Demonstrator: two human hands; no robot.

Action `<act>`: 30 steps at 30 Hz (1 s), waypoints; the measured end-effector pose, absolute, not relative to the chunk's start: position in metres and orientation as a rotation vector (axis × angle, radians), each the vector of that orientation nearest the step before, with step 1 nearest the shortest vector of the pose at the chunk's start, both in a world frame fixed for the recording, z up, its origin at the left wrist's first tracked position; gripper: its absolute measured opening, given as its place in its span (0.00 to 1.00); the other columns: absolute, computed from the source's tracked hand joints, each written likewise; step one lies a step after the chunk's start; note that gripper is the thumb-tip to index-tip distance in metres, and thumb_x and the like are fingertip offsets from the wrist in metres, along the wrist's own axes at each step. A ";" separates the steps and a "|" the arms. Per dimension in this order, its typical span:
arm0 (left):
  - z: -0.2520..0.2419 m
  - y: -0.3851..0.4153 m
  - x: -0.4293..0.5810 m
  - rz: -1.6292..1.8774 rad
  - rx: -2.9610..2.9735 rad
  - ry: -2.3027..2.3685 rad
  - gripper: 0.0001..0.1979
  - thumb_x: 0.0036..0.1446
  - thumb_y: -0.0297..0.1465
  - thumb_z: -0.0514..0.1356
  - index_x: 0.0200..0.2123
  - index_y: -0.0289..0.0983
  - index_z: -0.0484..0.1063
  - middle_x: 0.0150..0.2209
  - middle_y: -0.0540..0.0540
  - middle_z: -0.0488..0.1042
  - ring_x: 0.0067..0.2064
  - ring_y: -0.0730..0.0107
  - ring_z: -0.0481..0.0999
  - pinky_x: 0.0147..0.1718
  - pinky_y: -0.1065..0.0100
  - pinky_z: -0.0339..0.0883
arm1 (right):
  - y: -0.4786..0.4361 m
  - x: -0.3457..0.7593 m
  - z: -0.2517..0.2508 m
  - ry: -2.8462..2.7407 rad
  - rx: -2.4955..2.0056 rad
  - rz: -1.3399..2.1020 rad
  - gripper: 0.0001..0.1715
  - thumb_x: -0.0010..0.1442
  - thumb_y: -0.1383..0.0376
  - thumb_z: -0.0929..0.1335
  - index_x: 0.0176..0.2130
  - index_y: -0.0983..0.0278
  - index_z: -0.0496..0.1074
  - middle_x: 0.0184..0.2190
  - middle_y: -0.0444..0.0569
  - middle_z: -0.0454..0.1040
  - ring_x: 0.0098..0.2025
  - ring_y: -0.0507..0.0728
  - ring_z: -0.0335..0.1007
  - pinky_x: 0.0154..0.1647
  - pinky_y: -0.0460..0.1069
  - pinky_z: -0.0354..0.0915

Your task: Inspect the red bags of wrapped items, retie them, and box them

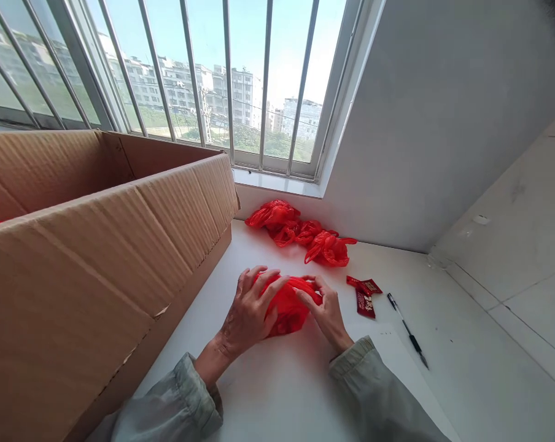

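A crumpled red plastic bag point(289, 310) lies on the white table point(277, 393) between my two hands. My left hand point(252, 307) rests on the bag's left side, its fingers spread and curved over the top. On the right side, my right hand point(326, 307) has its thumb and fingers closed on the bag's edge. Whatever the bag contains is hard to make out through the red plastic. Behind it, near the wall, several more red bags point(277, 216) lie bunched together.
A large open cardboard box point(121, 258) fills the left side. Small dark red packets point(365, 302), a black pen point(409, 331) and a sheet of white paper point(406, 380) are at the right. A barred window point(268, 86) stands behind.
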State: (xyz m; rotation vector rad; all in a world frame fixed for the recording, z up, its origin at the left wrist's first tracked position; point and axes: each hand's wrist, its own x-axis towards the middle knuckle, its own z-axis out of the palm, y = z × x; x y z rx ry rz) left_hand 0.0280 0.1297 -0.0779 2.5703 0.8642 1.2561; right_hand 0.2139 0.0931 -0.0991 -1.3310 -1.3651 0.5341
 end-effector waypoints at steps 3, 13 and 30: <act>-0.075 0.127 0.028 1.161 2.638 0.898 0.16 0.60 0.24 0.52 0.49 0.40 0.70 0.46 0.43 0.72 0.52 0.55 0.64 0.57 0.48 0.54 | 0.091 0.217 -0.085 -1.415 -1.363 0.543 0.13 0.56 0.56 0.68 0.28 0.63 0.72 0.25 0.44 0.71 0.29 0.53 0.64 0.32 0.47 0.59; -0.062 0.156 0.015 1.449 1.486 0.860 0.13 0.53 0.42 0.59 0.33 0.38 0.73 0.31 0.46 0.74 0.37 0.62 0.71 0.42 0.61 0.64 | 0.101 0.273 -0.061 -0.895 -1.294 0.646 0.14 0.45 0.59 0.65 0.33 0.62 0.63 0.29 0.46 0.72 0.28 0.54 0.67 0.27 0.47 0.63; -0.024 0.126 0.005 1.132 1.688 0.501 0.11 0.59 0.33 0.51 0.27 0.37 0.68 0.30 0.46 0.66 0.33 0.65 0.64 0.36 0.64 0.60 | 0.063 0.230 -0.014 -2.292 -1.286 -0.138 0.11 0.63 0.71 0.61 0.36 0.59 0.71 0.35 0.46 0.74 0.41 0.56 0.67 0.57 0.62 0.54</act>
